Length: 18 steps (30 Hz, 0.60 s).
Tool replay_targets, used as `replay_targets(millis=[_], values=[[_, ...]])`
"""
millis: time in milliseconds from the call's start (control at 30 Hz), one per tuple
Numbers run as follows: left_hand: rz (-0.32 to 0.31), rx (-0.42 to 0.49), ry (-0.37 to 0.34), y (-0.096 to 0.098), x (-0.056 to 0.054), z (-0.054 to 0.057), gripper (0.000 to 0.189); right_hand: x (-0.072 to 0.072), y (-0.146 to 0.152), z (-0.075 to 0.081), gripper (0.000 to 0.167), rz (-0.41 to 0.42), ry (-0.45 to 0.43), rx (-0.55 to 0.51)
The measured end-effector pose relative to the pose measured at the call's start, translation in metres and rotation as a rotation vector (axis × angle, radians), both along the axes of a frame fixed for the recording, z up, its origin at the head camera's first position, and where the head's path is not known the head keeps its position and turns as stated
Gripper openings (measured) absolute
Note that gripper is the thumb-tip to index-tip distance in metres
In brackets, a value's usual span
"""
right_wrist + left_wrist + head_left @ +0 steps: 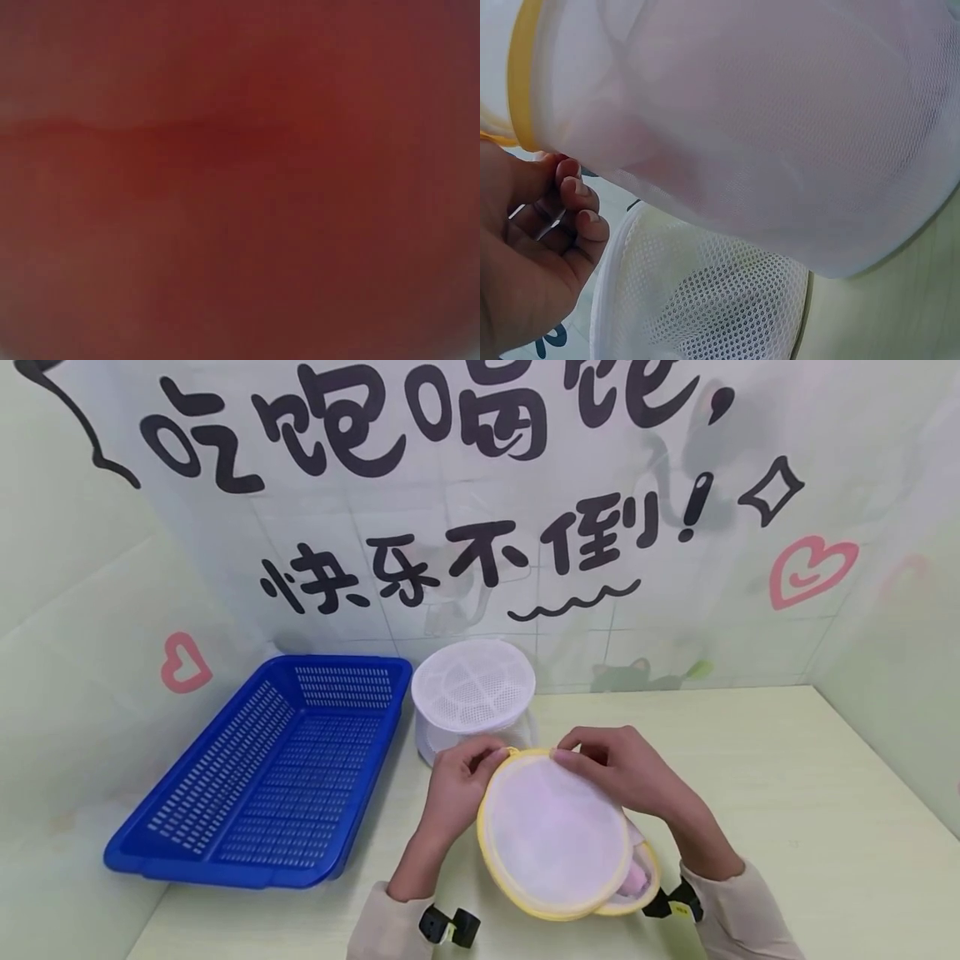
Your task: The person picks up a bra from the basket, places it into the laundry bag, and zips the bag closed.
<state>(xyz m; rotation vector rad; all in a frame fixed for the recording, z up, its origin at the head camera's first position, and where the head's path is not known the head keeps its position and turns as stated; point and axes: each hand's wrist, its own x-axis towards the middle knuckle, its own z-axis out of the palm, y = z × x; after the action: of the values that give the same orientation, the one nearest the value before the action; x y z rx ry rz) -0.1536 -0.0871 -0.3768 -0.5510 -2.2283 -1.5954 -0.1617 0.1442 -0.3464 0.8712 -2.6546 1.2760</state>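
Note:
A round white mesh laundry bag (555, 835) with yellow edging is held up over the table's front middle. My left hand (459, 785) pinches its yellow rim at the top left, near a small yellow tab. On the same rim, further right, the thumb and fingers of my right hand (633, 772) pinch too. The lid side hangs forward, and a pink cloth (634, 881) shows through the gap at the lower right. In the left wrist view, pink shows through the mesh wall (780, 112). A blurred reddish surface fills the right wrist view.
Just behind the hands stands a second white mesh laundry bag (476, 685), all white. At left, a blue plastic basket (217, 870) with slotted walls sits on the pale table (795, 810). A printed sheet (465, 493) covers the back wall.

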Motion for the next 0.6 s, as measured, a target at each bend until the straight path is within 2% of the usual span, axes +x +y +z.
replay_targets(millis=[133,367,600], values=[[0.001,-0.012,0.002,0.000,0.001,0.001,0.007,0.000,-0.001,-0.001,0.012,0.013,0.027,-0.019],[-0.005,-0.053,0.055,0.001,0.002,0.002,0.008,-0.001,0.003,0.002,0.015,0.012,-0.029,-0.071],[-0.011,-0.088,0.077,0.002,0.002,0.002,0.010,-0.001,0.009,0.004,0.014,0.002,-0.041,-0.063]])
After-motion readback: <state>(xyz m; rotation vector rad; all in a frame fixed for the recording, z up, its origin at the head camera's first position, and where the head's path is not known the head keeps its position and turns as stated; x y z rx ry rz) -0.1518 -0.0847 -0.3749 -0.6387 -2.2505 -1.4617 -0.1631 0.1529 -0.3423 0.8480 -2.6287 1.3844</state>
